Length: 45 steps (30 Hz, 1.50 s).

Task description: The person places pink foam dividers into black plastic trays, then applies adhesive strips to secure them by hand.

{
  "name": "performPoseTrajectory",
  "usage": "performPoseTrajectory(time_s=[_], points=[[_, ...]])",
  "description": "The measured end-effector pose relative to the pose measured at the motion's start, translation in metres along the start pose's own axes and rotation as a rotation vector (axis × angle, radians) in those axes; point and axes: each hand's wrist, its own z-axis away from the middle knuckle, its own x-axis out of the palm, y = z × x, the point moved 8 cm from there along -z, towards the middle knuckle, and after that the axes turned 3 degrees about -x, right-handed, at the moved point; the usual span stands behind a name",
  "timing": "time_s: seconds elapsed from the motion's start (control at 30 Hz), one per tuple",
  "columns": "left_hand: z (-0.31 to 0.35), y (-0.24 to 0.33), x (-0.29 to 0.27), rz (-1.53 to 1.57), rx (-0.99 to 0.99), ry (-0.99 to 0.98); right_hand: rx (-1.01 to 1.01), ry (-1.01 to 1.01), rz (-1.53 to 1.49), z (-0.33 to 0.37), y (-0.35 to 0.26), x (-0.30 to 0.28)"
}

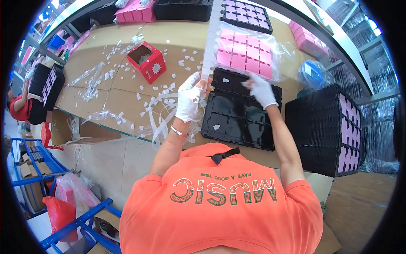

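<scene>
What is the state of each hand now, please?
Left hand: closed, gripping a white strip.
Right hand: fingers bent, resting on the black tray; a grip cannot be told.

A red open box (146, 62) sat on the table (105, 97), white paper scraps (169, 86) scattered around, a stack of black trays (325, 131) stood at right.

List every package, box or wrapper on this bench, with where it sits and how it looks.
Red box: bench centre-left, small open-topped cube with a white starburst sticker on its side.
Clear plastic bag: beyond the black tray, wrapped around pink gridded trays.
Blue bag: right of the pink trays, crumpled and translucent.
Cardboard boxes: lower left on a blue rack, brown.
Red bag: lower left by the rack, glossy plastic.
</scene>
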Motion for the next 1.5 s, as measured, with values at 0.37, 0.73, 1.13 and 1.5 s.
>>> performPoseTrajectory(time_s=[0.37,0.73,1.13,1.5], points=[[0.002,0.010,0.000,0.058,0.055,-0.024,-0.819,0.184,0.401,0.069,-0.210,0.065],[0.019,0.046,0.018,-0.577,0.464,-0.039,-0.989,0.259,0.736,0.077,-0.218,0.058],[0.011,0.022,0.012,-0.283,-0.053,0.045,-0.022,0.135,-0.797,0.052,-0.060,-0.009],[0.018,0.025,0.027,-0.175,-0.064,0.092,0.135,-0.203,-1.357,0.067,-0.090,0.014]])
